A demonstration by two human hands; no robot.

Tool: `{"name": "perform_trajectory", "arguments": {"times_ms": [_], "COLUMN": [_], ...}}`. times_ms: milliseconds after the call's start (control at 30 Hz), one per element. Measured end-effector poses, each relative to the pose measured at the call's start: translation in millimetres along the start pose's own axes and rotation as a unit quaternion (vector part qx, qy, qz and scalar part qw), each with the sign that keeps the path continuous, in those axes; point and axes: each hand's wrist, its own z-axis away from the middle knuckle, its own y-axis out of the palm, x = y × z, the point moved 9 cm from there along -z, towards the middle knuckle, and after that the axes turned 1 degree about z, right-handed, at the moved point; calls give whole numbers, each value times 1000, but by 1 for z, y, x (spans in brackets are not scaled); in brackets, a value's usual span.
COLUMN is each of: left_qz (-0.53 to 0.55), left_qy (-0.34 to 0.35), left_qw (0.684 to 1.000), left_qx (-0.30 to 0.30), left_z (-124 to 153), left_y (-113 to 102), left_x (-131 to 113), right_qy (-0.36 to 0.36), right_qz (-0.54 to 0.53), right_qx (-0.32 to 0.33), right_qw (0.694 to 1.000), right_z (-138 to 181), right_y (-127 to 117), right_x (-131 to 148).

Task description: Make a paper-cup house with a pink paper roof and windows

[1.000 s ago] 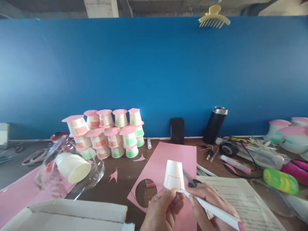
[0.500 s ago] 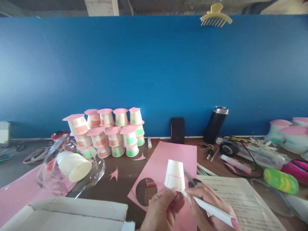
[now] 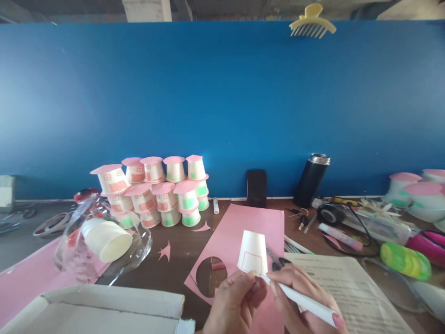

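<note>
- Left hand (image 3: 232, 297) pinches the paper cup (image 3: 252, 243); right hand (image 3: 314, 290) has its grip closed round a marker (image 3: 302, 300).
- Pink outline (image 3: 252, 262) drawn, unfilled.
- Roofed cups (image 3: 163, 202) stand stacked.

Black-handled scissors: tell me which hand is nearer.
Right. The right hand, holding a white pen, is just to the lower right of the scissors in view; the left hand, holding the cup, is farther, to their lower left.

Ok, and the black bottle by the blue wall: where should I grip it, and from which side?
I'd wrap the middle of the black bottle, coming from its left: its body is straight and round, the gap toward the phone looks open, while a black round item sits to its right and the blue wall is close behind.
</note>
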Motion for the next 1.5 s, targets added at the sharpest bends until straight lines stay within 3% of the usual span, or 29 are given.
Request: {"name": "perform_trajectory", "arguments": {"times_ms": [1500], "left_qz": [-75], "left_qy": [-36], "left_qw": [996], "left_qx": [26], "left_z": [-3], "left_y": [-5], "left_x": [7], "right_qy": [6], "right_qz": [3], "right_qx": [-39], "right_qw": [999], "right_z": [-1], "right_y": [-8], "right_x": [-7]}}
